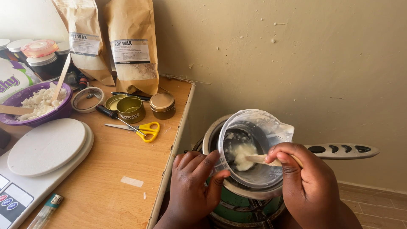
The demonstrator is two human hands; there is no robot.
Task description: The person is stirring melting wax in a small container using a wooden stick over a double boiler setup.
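The left hand (193,186) comes up from the lower edge, fingers curled and thumb pressed on the near wall of the clear plastic cup (250,148); the right hand (307,180) sits right of the cup, fingers pinched closed over its rim, knuckles up.

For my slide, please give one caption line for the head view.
Left hand steadies a clear plastic cup while right hand stirs white wax.

Soft, even daylight; sharp picture with wide-angle bending at the edges.
Light falls from the upper left, glare whitens that corner, shadows stay faint on the tabletop (114,169), and nothing looks blurred.
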